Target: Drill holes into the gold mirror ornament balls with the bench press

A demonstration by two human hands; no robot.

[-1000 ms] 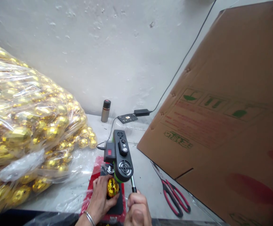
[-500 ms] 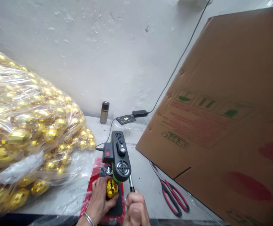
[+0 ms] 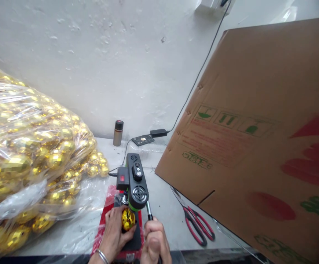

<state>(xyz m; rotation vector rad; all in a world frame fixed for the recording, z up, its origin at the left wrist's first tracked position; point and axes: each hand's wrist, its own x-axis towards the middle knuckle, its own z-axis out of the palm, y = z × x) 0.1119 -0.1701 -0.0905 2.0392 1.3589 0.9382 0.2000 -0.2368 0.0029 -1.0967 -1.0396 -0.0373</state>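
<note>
My left hand point(image 3: 116, 229), with a metal bangle at the wrist, grips a shiny gold faceted ball point(image 3: 128, 220) between thumb and fingers. The ball is under the front end of a small black bench drill press point(image 3: 137, 183), which has round vents and buttons on top. My right hand point(image 3: 156, 238) is closed round the press's metal lever point(image 3: 149, 212), at the right side of the machine. Below the ball is the dark base point(image 3: 133, 240), lying on a red sheet point(image 3: 104, 216). The machine's head hides the tool tip and whether it touches the ball.
A big clear bag of gold balls point(image 3: 38, 143) fills the left. Red-handled scissors point(image 3: 199, 225) lie at the right, beside a large cardboard box point(image 3: 244, 139). Near the wall stand a black-capped bottle point(image 3: 118, 132), a flat black patterned object point(image 3: 143, 140) and a power adapter point(image 3: 158, 132).
The view has shifted a little, so most things appear slightly further left. Both hands keep their grips on the ball and the lever.
</note>
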